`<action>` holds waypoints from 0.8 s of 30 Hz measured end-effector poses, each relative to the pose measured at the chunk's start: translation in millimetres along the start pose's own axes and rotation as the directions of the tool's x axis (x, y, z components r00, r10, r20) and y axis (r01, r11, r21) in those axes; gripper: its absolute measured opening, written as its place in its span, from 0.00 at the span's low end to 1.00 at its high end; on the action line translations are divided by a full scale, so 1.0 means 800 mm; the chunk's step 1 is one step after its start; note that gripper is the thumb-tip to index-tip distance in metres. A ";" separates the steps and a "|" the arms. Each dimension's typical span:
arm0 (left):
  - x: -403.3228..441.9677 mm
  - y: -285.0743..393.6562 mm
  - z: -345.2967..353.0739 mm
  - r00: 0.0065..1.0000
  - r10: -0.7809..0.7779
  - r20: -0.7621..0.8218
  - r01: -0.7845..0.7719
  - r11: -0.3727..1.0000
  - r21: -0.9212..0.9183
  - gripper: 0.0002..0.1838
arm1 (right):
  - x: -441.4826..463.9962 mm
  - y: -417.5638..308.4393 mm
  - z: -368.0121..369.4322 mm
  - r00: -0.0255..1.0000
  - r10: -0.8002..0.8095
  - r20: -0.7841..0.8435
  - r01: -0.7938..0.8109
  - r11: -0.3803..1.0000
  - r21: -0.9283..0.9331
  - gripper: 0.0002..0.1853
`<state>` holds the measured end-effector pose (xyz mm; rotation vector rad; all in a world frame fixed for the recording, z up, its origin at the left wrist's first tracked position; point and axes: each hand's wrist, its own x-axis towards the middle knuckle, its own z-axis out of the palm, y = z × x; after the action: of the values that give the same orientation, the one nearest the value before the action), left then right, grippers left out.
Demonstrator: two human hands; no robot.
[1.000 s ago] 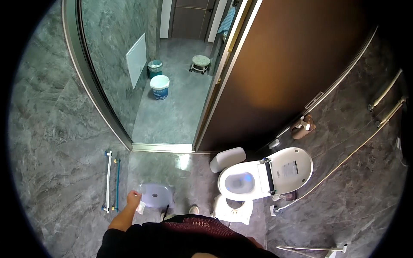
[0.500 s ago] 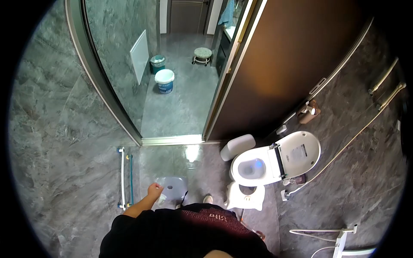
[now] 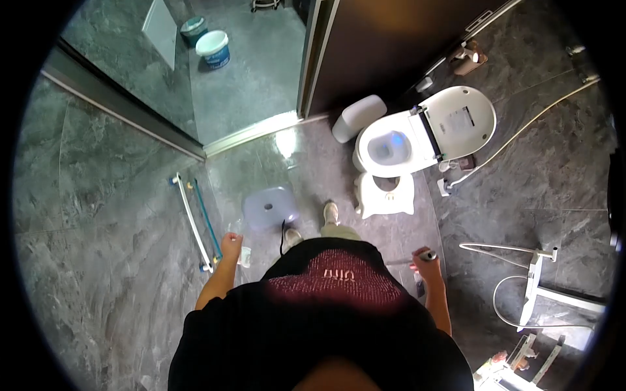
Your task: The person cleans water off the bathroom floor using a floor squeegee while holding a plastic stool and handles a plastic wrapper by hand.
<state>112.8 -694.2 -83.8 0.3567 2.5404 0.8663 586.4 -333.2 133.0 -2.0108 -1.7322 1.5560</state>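
Note:
My left hand [image 3: 231, 244] is at the lower left, its fingers drawn together; what they pinch, if anything, is too small to make out. A small whitish cup-like item [image 3: 245, 256] shows just beside that hand. Above it stands a grey-purple plastic stool [image 3: 270, 207] with a hole in its top. On the right, my right hand [image 3: 426, 260] is closed around a dark, rounded object [image 3: 428, 255], perhaps a handle end. Something reddish and clear shows under that hand, too unclear to name.
A toilet [image 3: 389, 148] with raised lid stands at the right, with a white footstool [image 3: 386, 199] before it and a bin [image 3: 359, 118] beside it. Rails [image 3: 193, 225] line the left wall. A bucket [image 3: 214, 51] stands beyond the threshold. Shower fittings [image 3: 533, 287] are lower right.
The view has tipped down and turned, so the doorway sits higher. My right hand has come fully into view at the right, holding the dark object. My left hand stays closed near the stool.

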 end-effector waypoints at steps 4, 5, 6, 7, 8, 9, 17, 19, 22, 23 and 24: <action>-0.010 -0.003 -0.010 0.984 -0.178 -0.030 0.173 0.977 -0.126 0.13 | -0.005 -0.062 0.032 0.985 -0.161 0.068 0.163 0.987 -0.016 0.03; -0.007 0.003 -0.013 0.983 -0.178 -0.046 0.165 0.966 -0.199 0.13 | -0.005 -0.078 0.040 0.961 -0.264 0.082 0.265 0.964 -0.008 0.03; -0.004 0.012 -0.015 0.982 -0.179 -0.065 0.155 0.950 -0.272 0.13 | -0.009 -0.099 0.046 0.959 -0.265 0.103 0.268 0.963 -0.014 0.03; -0.006 0.042 -0.027 0.981 -0.189 -0.041 0.164 0.926 -0.341 0.12 | -0.014 -0.123 0.052 0.939 -0.313 0.138 0.330 0.936 -0.119 0.03; -0.007 0.075 -0.039 0.981 -0.195 -0.018 0.170 0.896 -0.410 0.12 | -0.016 -0.143 0.060 0.916 -0.360 0.178 0.393 0.893 -0.218 0.03; 0.000 0.088 -0.041 0.985 -0.171 0.003 0.153 0.873 -0.463 0.11 | -0.014 -0.159 0.071 0.910 -0.364 0.199 0.404 0.887 -0.222 0.03; 0.008 0.247 -0.094 0.931 -0.100 0.352 0.358 0.053 -0.932 0.09 | 0.050 -0.219 0.151 0.737 -0.598 0.314 0.670 0.708 -0.223 0.06; 0.008 0.257 -0.094 0.935 -0.112 0.337 0.343 0.047 -0.938 0.08 | 0.078 -0.231 0.163 0.730 -0.603 0.321 0.666 0.734 -0.134 0.08; 0.009 0.269 -0.095 0.945 -0.152 0.289 0.310 0.139 -0.940 0.07 | 0.115 -0.256 0.170 0.591 -0.700 0.400 0.787 0.610 -0.095 0.06; 0.010 0.274 -0.093 0.950 -0.186 0.251 0.290 0.228 -0.929 0.07 | 0.119 -0.269 0.174 0.642 -0.635 0.430 0.711 0.702 -0.024 0.06; 0.013 0.270 -0.085 0.951 -0.195 0.242 0.283 0.224 -0.933 0.07 | 0.130 -0.276 0.177 0.617 -0.671 0.410 0.743 0.669 -0.021 0.06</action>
<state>93.0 -559.0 97.2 -0.4138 1.4119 1.9904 317.4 -247.6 134.2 -0.8163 -2.4662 1.5374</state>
